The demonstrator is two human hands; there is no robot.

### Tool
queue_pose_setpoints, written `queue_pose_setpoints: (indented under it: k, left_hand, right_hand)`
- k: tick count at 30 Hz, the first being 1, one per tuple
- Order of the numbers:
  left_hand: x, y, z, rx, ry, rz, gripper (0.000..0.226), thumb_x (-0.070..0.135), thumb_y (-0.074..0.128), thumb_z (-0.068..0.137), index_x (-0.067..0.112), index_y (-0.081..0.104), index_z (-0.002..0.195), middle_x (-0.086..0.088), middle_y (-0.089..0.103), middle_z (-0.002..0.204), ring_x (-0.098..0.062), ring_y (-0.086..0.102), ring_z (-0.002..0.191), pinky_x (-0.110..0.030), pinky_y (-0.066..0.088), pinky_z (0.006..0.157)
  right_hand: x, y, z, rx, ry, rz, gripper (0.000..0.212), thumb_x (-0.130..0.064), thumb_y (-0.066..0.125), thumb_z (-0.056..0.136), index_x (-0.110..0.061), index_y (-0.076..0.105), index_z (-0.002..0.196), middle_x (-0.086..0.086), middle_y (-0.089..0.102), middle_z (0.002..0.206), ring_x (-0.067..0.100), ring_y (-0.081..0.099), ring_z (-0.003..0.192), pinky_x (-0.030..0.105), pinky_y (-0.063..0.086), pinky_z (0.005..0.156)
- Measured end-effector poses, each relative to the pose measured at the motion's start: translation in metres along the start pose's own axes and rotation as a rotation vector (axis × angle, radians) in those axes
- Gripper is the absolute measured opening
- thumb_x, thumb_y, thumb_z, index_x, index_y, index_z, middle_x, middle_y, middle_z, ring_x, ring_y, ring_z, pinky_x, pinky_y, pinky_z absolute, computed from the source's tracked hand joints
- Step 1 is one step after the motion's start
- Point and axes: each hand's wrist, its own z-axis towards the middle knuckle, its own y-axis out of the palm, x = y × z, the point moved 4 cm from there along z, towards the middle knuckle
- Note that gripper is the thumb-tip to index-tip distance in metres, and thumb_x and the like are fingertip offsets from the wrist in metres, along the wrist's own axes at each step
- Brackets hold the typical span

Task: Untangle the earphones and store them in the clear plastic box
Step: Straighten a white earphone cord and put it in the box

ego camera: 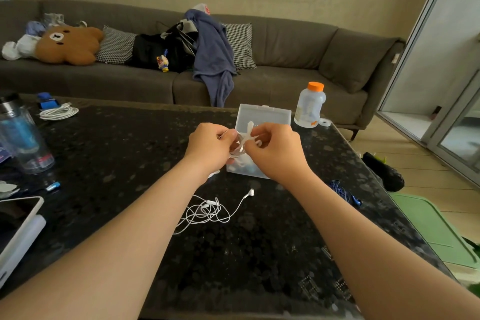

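Head view: at the far left of the dark speckled table [130, 153] stands a clear tumbler [23, 138], and a coiled white cable [58, 112] lies behind it near the far edge. Toward the middle, the left hand [209, 147] is raised above the tabletop, its fingers curled and pinching one side of a small coil of white earphones [240, 141]. Below the hands, nearer the person, a second pair of white earphones [207, 212] lies in a loose tangle on the table, one earbud stretched off to the right. The held coil hangs over the clear plastic box [265, 114], which sits open with its lid tipped up at the back. Small pale and blue things show inside it, too blurred to name. The right hand [276, 152] holds the other side of the coil, thumb and fingers closed on the wire, with an earbud stem sticking up between the two hands. Farther right, a pale bottle with an orange cap [310, 106] stands near the far corner, and a blue pair of earphones [342, 192] lies bunched by the right edge.
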Motion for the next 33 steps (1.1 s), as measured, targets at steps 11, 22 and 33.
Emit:
queue_pose_setpoints:
  k: [11,22,33]
  left_hand:
    - [0.0,0.007,-0.002,-0.087,-0.165,-0.229,0.018,0.022,0.065,0.105,0.012,0.079,0.1,-0.006,0.078,0.097,-0.021,0.079,0.082,-0.041,0.068,0.076]
    - [0.006,0.004,-0.008,-0.109,-0.163,-0.292,0.02,0.02,0.064,0.105,0.008,0.079,0.103,-0.01,0.077,0.102,-0.024,0.078,0.089,-0.042,0.068,0.074]
    - [0.013,0.002,-0.01,-0.077,-0.081,-0.226,0.026,0.022,0.059,0.109,0.012,0.08,0.097,-0.008,0.076,0.098,-0.022,0.076,0.088,-0.041,0.068,0.07]
  right_hand:
    - [-0.014,-0.005,-0.002,0.125,-0.22,-0.14,0.044,-0.021,0.075,0.092,-0.015,0.068,0.135,0.006,0.074,0.116,0.014,0.067,0.097,0.011,0.046,0.086]
    - [-0.019,-0.012,-0.004,0.134,-0.345,-0.164,0.038,-0.03,0.083,0.084,-0.018,0.078,0.12,0.002,0.076,0.1,0.015,0.07,0.09,0.039,0.061,0.089]
    - [-0.025,-0.003,-0.006,-0.078,-0.376,-0.35,0.025,-0.023,0.073,0.092,-0.024,0.082,0.115,0.005,0.066,0.097,0.021,0.062,0.088,0.038,0.057,0.082]
